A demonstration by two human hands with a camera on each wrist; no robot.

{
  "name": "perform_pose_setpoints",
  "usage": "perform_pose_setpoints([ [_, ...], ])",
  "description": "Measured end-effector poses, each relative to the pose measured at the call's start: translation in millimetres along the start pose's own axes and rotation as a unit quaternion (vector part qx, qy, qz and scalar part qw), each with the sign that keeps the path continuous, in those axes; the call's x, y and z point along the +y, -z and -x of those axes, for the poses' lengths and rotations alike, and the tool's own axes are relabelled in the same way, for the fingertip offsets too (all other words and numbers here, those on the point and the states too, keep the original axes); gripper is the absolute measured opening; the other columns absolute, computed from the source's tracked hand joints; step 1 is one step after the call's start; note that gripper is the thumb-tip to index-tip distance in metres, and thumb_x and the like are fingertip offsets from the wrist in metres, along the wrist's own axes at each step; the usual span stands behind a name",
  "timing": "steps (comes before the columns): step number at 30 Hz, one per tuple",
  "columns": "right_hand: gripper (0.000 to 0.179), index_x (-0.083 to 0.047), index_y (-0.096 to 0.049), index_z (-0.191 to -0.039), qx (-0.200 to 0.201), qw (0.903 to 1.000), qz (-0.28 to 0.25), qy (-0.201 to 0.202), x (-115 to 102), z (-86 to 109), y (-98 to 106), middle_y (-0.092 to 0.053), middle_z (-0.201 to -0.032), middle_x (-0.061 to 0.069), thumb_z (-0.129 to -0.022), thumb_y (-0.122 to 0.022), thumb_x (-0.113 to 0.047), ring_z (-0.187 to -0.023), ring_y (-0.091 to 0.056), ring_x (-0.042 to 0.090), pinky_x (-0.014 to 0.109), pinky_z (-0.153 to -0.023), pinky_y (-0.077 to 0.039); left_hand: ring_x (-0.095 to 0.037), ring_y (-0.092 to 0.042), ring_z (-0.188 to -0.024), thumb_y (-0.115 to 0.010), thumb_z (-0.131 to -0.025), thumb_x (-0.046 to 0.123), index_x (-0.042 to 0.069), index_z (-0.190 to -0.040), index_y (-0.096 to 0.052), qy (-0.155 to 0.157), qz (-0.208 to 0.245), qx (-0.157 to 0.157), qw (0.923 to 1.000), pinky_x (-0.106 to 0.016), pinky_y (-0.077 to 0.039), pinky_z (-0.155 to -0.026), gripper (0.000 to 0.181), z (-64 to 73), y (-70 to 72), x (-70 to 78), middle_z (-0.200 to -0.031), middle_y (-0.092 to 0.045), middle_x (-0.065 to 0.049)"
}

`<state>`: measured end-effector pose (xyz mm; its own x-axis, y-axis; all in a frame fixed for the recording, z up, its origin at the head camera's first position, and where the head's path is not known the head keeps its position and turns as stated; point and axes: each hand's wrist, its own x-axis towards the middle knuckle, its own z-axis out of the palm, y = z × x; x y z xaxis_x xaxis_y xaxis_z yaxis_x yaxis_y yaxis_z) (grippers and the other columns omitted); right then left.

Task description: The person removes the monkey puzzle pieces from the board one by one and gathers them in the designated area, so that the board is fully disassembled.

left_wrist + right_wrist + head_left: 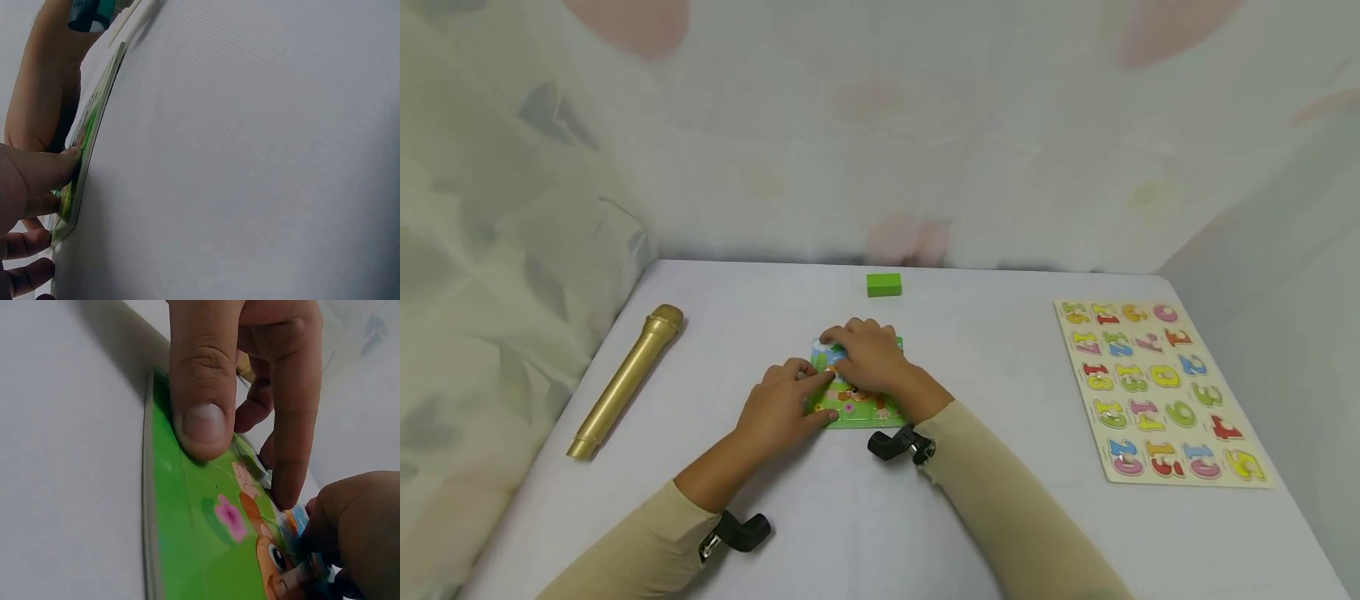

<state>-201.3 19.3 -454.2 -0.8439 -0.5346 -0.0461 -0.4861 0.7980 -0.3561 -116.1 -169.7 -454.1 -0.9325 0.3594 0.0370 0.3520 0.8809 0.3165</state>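
A small green picture board (pixel 857 414) lies flat at the middle of the table. Its printing includes a pink flower (pixel 231 517) and an orange cartoon animal (pixel 267 556). My left hand (pixel 778 408) is at its left side, the thumb resting on the near left corner and the index finger reaching straight onto the picture. Over the upper right part, my right hand (pixel 872 358) touches the board with bent fingers; whatever lies beneath its fingertips is hidden. In the left wrist view the board (pixel 94 125) shows edge-on, with the left thumb on it.
Beyond the board sits a green block (pixel 883 285). A gold microphone (pixel 628 379) lies at the table's left. At the right is a wooden number puzzle board (pixel 1165 392) full of coloured numerals. Patterned cloth (pixel 985 150) hangs behind the table.
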Motion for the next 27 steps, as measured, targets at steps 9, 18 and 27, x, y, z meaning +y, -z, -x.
perform_pose_setpoints([
  [9,0.044,-0.036,-0.061,-0.144,-0.02,0.9989,-0.007,-0.041,-7.1,-9.3,5.4,-0.06,-0.121,-0.001,-0.1,-0.065,-0.031,-0.109,-0.052,0.021,0.049,-0.091,-0.042,-0.04,-0.057,-0.116,-0.086,-0.091,0.041,0.018,-0.15,-0.065,-0.008,-0.021,-0.007,0.9997,-0.06,-0.053,-0.085,0.067,0.4,5.6,2.5,-0.132,-0.059,-0.012],
  [18,0.042,-0.037,-0.062,-0.142,-0.026,0.9983,0.004,-0.052,-10.7,-9.5,6.9,-0.059,-0.119,-0.001,-0.1,-0.066,-0.034,-0.107,-0.053,0.021,0.049,-0.09,-0.043,-0.038,-0.057,-0.115,-0.086,-0.091,0.042,0.017,-0.149,-0.065,-0.016,-0.033,-0.012,0.9993,-0.06,-0.052,-0.085,0.067,0.7,6.8,3.9,-0.131,-0.058,-0.012],
  [27,0.037,-0.037,-0.062,-0.139,-0.031,0.9976,0.01,-0.061,-12.7,-11.3,6.9,-0.058,-0.116,-0.001,-0.102,-0.066,-0.035,-0.107,-0.053,0.021,0.05,-0.091,-0.043,-0.037,-0.058,-0.111,-0.087,-0.09,0.042,0.016,-0.149,-0.066,-0.027,-0.042,-0.003,0.9988,-0.058,-0.053,-0.082,0.067,0.3,4.9,2.1,-0.128,-0.058,-0.011],
])
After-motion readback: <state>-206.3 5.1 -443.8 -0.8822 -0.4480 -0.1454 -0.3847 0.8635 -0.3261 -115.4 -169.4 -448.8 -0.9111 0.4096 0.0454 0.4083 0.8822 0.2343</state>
